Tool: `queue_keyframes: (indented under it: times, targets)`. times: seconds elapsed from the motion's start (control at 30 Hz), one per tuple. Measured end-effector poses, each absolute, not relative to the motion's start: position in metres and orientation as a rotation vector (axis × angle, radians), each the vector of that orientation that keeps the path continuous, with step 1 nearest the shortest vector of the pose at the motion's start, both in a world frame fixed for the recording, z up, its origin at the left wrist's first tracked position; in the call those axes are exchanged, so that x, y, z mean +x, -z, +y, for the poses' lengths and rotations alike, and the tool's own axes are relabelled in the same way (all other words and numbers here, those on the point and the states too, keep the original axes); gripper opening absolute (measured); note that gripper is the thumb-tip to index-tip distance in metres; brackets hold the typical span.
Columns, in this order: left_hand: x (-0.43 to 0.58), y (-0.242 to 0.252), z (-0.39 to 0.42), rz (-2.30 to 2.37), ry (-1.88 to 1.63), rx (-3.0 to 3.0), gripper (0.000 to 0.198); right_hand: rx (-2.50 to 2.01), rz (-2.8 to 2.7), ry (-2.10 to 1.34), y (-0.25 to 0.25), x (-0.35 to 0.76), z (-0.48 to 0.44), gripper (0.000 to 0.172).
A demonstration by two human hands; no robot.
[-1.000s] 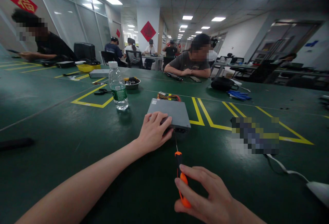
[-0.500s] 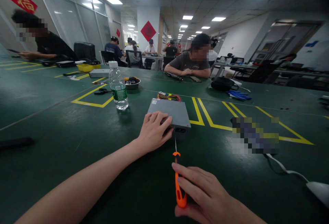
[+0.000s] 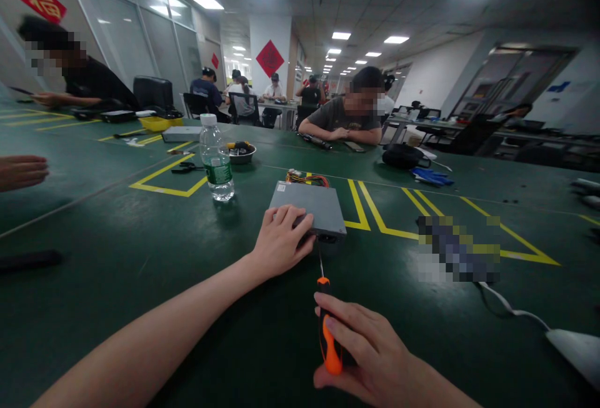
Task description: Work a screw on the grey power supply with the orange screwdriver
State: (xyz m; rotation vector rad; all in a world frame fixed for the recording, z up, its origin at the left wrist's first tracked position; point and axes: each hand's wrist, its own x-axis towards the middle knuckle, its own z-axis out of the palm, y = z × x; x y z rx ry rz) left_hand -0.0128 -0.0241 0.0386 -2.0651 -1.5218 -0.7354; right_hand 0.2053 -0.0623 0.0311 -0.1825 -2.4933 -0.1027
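A grey metal computer power supply [image 3: 312,202] lies flat on the green table, its dark socket side facing me and a bundle of coloured wires [image 3: 307,178] behind it. My left hand [image 3: 284,239] is closed over its near left corner, fingers on top and thumb at the front side. In my right hand [image 3: 363,345] is a screwdriver [image 3: 332,348] with an orange and black handle, held between fingers and thumb. Its thin shaft points away from me to the front side of the power supply, below the socket. The exact spot where the tip meets it is too dark to see.
A water bottle [image 3: 218,167] stands left of the power supply, near a metal bowl [image 3: 241,153]. To the right lie a blurred dark object [image 3: 457,248] with a white cable and blue gloves [image 3: 431,176]. Another person's hand [image 3: 21,172] is at the left edge.
The screwdriver's handle has turned about its axis, and my right fingers have shifted slightly on it. Another person's hand has come in at the left edge. My left hand stays put.
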Motion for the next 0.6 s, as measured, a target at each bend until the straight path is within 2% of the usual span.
queue_keyframes:
  times: [0.37,0.53,0.6]
  targets:
    - [-0.013,-0.040,-0.026,-1.541,0.795,-2.068,0.030,-0.122,-2.550,0.207,-0.040,0.201,-0.062,0.032]
    - [-0.012,-0.040,-0.027,-1.555,0.802,-2.073,0.030,-0.149,-2.530,0.123,-0.030,0.203,-0.061,0.042]
    - [-0.012,-0.040,-0.028,-1.560,0.815,-2.069,0.029,-0.183,-2.551,0.097,-0.030,0.203,-0.061,0.040]
